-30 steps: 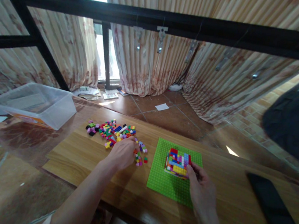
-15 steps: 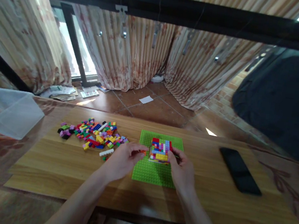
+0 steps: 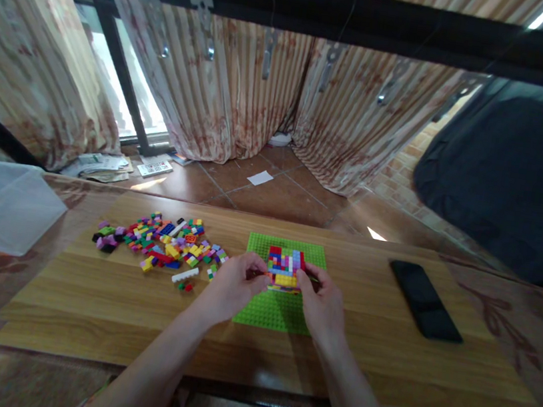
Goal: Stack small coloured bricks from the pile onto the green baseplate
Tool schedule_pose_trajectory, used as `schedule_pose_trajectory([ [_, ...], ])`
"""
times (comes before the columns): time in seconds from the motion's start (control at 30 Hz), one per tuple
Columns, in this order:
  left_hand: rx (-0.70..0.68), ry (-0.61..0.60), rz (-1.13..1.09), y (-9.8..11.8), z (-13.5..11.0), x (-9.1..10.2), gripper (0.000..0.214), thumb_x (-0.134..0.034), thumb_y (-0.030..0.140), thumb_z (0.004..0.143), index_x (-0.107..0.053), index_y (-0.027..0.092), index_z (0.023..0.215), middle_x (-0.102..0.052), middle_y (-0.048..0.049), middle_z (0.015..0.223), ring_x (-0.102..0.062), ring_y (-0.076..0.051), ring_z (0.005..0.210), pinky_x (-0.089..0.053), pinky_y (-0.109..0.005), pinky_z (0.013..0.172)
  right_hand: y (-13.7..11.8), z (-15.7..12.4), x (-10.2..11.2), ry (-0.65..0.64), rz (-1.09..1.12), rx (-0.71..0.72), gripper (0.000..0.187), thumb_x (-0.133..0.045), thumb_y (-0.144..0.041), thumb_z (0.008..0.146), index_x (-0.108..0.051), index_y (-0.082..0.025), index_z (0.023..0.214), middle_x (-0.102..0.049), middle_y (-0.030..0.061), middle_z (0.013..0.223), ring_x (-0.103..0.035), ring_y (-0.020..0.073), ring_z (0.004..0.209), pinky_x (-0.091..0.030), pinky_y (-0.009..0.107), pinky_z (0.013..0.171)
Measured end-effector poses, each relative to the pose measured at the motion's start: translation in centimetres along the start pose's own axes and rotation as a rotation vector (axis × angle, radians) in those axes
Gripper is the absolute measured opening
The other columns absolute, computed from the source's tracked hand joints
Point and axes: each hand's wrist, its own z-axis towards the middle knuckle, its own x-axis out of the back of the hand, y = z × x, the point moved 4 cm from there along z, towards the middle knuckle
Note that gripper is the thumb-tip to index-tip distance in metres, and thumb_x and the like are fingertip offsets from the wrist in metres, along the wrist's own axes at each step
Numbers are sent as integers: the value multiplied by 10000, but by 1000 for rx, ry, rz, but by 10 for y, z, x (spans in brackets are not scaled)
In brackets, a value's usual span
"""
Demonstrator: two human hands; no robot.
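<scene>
A block of toy bricks (image 3: 286, 279), red, blue, white and yellow on top, sits over the green baseplate (image 3: 273, 313); I cannot tell whether it is fixed there. My right hand (image 3: 324, 305) is closed on the block's right side, thumb at the front right corner and fingers behind. From the left, my left hand (image 3: 234, 287) reaches in with thumb and forefinger pinched on a small orange brick (image 3: 269, 275). That brick is at the block's front left corner, and the fingertips partly cover it.
Loose bricks (image 3: 159, 242) of many colours lie in a pile left of the baseplate, with a long white brick (image 3: 185, 275) nearer me. A black phone (image 3: 424, 300) rests on the wooden table (image 3: 123, 327) at right. A clear plastic bin (image 3: 3, 206) stands at far left.
My left hand has brought the orange brick rightward against the block's front left corner. The right hand keeps its grip on the block. The whole view has shifted slightly.
</scene>
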Motion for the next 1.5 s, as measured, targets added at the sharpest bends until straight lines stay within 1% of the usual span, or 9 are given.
schedule_pose_trajectory([
  [0.1, 20, -15, 4, 2, 1, 0, 120, -627, 268, 768, -648, 158, 725, -606, 1, 620, -511, -112, 558, -374, -215, 512, -1, 0, 0, 1, -16, 8, 424, -602, -452, 781, -702, -133, 1042, -745, 129, 994, -693, 254, 876, -517, 402, 841],
  [0.27, 80, 41, -108, -2, 3, -2, 98, -666, 243, 719, -672, 150, 747, -636, 1, 633, -535, -108, 562, -405, -215, 528, -2, 0, 0, 11, -19, 11, 414, -607, -445, 787, -704, -138, 1047, -748, 124, 986, -695, 251, 868, -526, 393, 823],
  [0.4, 201, 84, -284, -6, 3, -7, 105, -684, 235, 694, -631, 145, 694, -607, 17, 551, -508, -90, 486, -391, -206, 488, -3, -2, 1, 19, -19, 22, 401, -606, -441, 796, -708, -141, 1042, -749, 121, 986, -699, 252, 859, -531, 392, 806],
  [0.57, 331, 103, -464, -1, -1, -10, 143, -724, 235, 671, -640, 133, 724, -649, 2, 580, -563, -87, 514, -462, -213, 547, -5, -3, 1, 22, -20, 19, 381, -613, -439, 797, -708, -157, 1035, -749, 114, 985, -697, 247, 863, -529, 383, 804],
  [0.9, 342, 167, -501, -4, -1, -18, 151, -718, 216, 673, -585, 153, 709, -645, 24, 558, -574, -86, 503, -461, -203, 534, -1, -2, 0, 7, -19, 23, 377, -592, -424, 811, -693, -149, 1050, -739, 117, 1012, -687, 245, 886, -518, 396, 833],
  [1.07, 318, 186, -442, -4, 0, -19, 142, -696, 212, 678, -562, 165, 675, -615, 34, 510, -540, -88, 456, -425, -202, 480, 0, -3, -2, 7, 5, 42, 386, -592, -430, 814, -689, -150, 1060, -740, 118, 1007, -688, 246, 885, -518, 396, 831],
  [1.17, 333, 197, -435, -2, 0, -19, 146, -688, 205, 675, -547, 174, 660, -603, 43, 494, -523, -85, 432, -419, -202, 463, 0, -3, -3, 16, 25, 56, 391, -595, -443, 809, -689, -149, 1049, -743, 115, 980, -686, 245, 863, -520, 387, 809],
  [1.27, 353, 214, -435, -3, 0, -20, 140, -686, 193, 665, -547, 175, 664, -598, 47, 489, -519, -82, 420, -421, -200, 452, 1, -3, -4, 31, 16, 66, 392, -596, -446, 803, -691, -143, 1033, -742, 117, 963, -681, 244, 842, -520, 389, 796],
  [1.5, 325, 256, -452, -9, 0, -24, 136, -677, 222, 660, -550, 176, 647, -557, 60, 472, -512, -84, 404, -400, -197, 429, 2, -3, -5, 24, 27, 79, 386, -597, -452, 806, -692, -155, 1033, -739, 118, 994, -676, 251, 887, -509, 401, 836],
])
